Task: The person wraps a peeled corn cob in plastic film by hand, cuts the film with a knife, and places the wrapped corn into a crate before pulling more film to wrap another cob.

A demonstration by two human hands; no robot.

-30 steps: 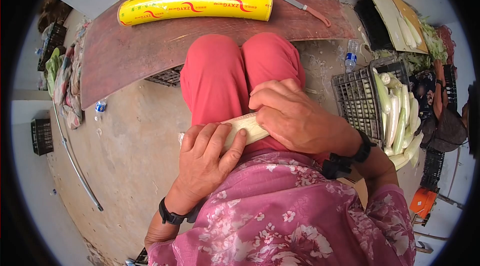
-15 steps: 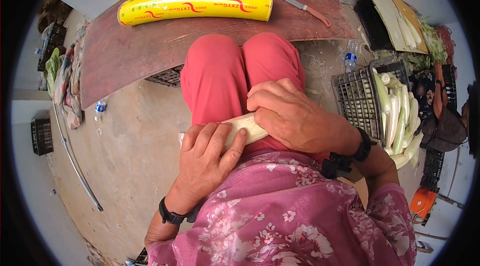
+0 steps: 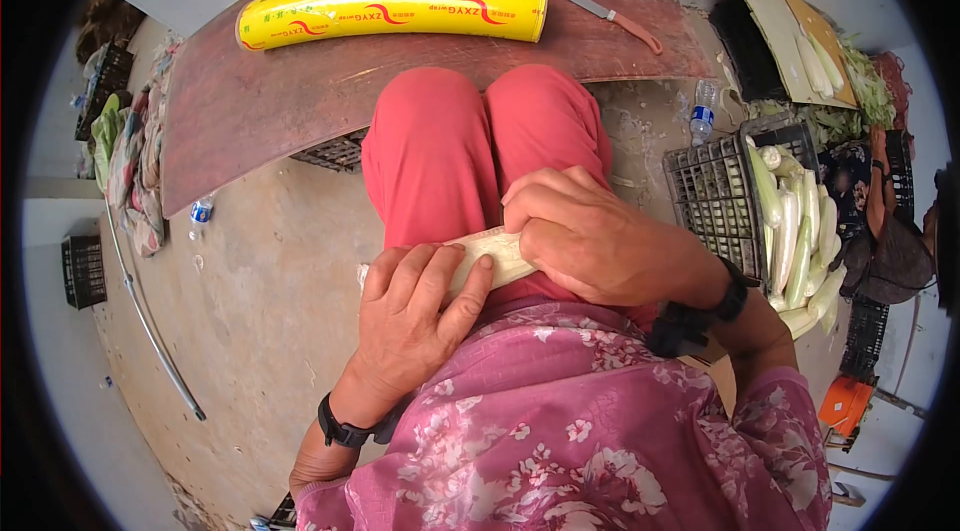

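A long, pale cream piece [image 3: 497, 260] with a glossy surface lies crosswise on my lap, its kind hard to make out. My left hand [image 3: 412, 306] rests over its left part, fingers curved across it and thumb pressed on top. The curled fingers of my right hand [image 3: 580, 236] grip its right end, hiding that end. Beyond my knees, a yellow printed roll of plastic wrap [image 3: 395, 13] lies on the reddish-brown board [image 3: 240, 116]. A knife [image 3: 605, 15] with a pinkish handle touches or nearly touches the roll's right end.
At right, a black crate [image 3: 700, 196] holds several long pale-green vegetables [image 3: 797, 221]. Another person [image 3: 885, 241] is beyond it. Plastic bottles [image 3: 703, 111] stand or lie on the floor near the board. A metal pole [image 3: 150, 316] lies at left, near a black crate [image 3: 83, 271].
My right hand has shifted slightly right along the pale piece, its fingers a little higher. My left hand stays in place.
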